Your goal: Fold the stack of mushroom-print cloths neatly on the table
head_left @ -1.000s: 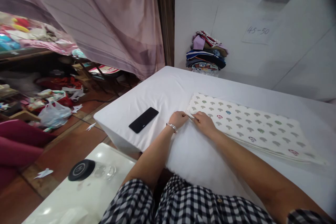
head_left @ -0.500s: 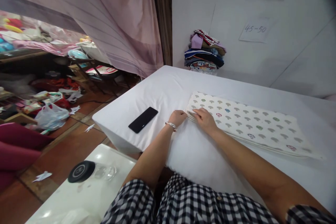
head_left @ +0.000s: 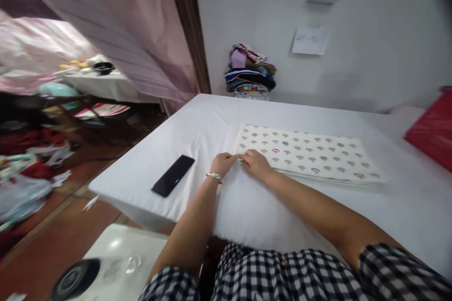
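A folded white cloth (head_left: pixel 303 154) with grey and a few coloured mushroom prints lies flat on the white-covered table (head_left: pixel 282 216). Its layers show along the near edge. At its near left corner, my left hand (head_left: pixel 222 163), with a bracelet on the wrist, pinches the cloth's edge. My right hand (head_left: pixel 256 163) meets it there, fingers closed on the same corner; the fingertips of both hands nearly touch. Just left of my left hand lies a black smartphone (head_left: pixel 173 175), screen up.
A stack of folded clothes (head_left: pixel 250 71) stands at the table's far edge by the wall. At the right is a red object (head_left: pixel 432 129). A white stool-like surface (head_left: pixel 122 249) with a round black item (head_left: pixel 76 280) is at lower left. A pink curtain (head_left: pixel 141 23) hangs at left.
The view has turned to the right, bringing the red object into sight. My right hand has moved closer to my left at the cloth's corner.
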The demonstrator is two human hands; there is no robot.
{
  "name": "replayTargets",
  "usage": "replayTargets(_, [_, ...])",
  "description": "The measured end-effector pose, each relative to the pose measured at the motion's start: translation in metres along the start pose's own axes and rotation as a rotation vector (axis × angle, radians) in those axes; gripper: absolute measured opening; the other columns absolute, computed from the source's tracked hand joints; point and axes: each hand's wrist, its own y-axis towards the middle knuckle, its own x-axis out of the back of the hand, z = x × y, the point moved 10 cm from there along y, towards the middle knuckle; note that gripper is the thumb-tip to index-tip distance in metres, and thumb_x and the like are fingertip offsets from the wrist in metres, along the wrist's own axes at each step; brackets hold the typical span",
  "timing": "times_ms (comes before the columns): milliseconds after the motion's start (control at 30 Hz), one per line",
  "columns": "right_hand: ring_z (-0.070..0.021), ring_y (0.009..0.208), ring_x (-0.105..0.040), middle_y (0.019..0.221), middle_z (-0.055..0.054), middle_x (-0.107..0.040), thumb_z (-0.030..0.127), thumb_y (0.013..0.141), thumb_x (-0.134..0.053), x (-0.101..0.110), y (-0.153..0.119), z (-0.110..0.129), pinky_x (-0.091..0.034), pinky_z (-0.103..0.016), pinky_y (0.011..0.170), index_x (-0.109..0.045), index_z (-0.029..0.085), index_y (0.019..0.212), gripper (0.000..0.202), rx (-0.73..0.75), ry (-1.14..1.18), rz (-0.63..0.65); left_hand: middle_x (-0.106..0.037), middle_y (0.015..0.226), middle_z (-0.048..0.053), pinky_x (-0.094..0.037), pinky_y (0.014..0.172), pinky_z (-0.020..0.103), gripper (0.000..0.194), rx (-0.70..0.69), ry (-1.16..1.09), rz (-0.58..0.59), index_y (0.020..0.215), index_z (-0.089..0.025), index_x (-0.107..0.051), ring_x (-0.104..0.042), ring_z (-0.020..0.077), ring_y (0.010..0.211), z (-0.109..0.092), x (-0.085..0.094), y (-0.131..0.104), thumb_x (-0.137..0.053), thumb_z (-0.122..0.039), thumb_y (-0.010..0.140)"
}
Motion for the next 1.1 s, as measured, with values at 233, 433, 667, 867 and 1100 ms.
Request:
replayTargets(233, [-0.0181,0.09,-0.051,0.1,-0.008,-0.061,0.02,0.088,-0.046,0.03,-0.031,-0.021,-0.04,-0.03,0.083,-0.062,0.016,0.108,0.026,0.1,-0.003,-0.073,-0.065,0.07,0.005,-0.036,0.058,0.025,0.032,0.02,0.295,0.018,0.067,-0.02,-0.062,-0.058,0.0196,0.071,0.0,0.001,0.008,-0.044,-0.045,0.075])
replayTargets(433, [-0.017,0.094,-0.054,0.1,-0.005,-0.064,0.027,0.093,-0.038,0.097,-0.143,-0.13,-0.04,-0.032,0.088,-0.066,0.021,0.096,0.029,-0.233,-0.015,-0.124,-0.065,0.075,0.008,-0.039,0.057,0.029,0.035,0.06,0.426,0.039,0.068,-0.022,-0.062,-0.059,0.0256,0.074,-0.005,0.001,0.006,-0.04,-0.049,0.074])
replayTargets(667, [-0.0215,0.1,-0.055,0.102,-0.008,-0.066,0.031,0.088,-0.042,0.178,-0.309,-0.263,-0.039,-0.037,0.093,-0.069,0.018,0.091,0.03,-0.731,-0.251,-0.268,-0.066,0.078,0.009,-0.043,0.059,0.033,0.033,0.102,0.458,0.04,0.075,-0.022,-0.063,-0.061,0.0287,0.076,-0.011,0.004,0.003,-0.042,-0.048,0.075])
replayTargets(867, [-0.0199,0.099,-0.059,0.111,-0.009,-0.065,0.031,0.083,-0.047,0.181,-0.351,-0.331,-0.044,-0.031,0.088,-0.065,0.016,0.108,0.033,-1.164,-0.024,-0.288,-0.064,0.109,0.012,-0.046,0.081,0.038,0.056,0.088,0.428,-0.023,0.113,-0.016,-0.056,-0.059,0.0301,0.099,-0.017,0.005,0.011,-0.044,-0.055,0.075])
replayTargets(1100, [-0.0237,0.076,-0.065,0.102,-0.016,-0.066,0.034,0.072,-0.063,0.156,-0.315,-0.352,-0.052,-0.032,0.056,-0.066,0.012,0.102,0.037,-1.331,0.291,-0.163,-0.056,0.122,0.02,-0.042,0.086,0.036,0.059,0.126,0.498,0.014,0.12,-0.011,-0.053,-0.054,0.0309,0.113,-0.029,-0.008,0.029,-0.043,-0.053,0.079])
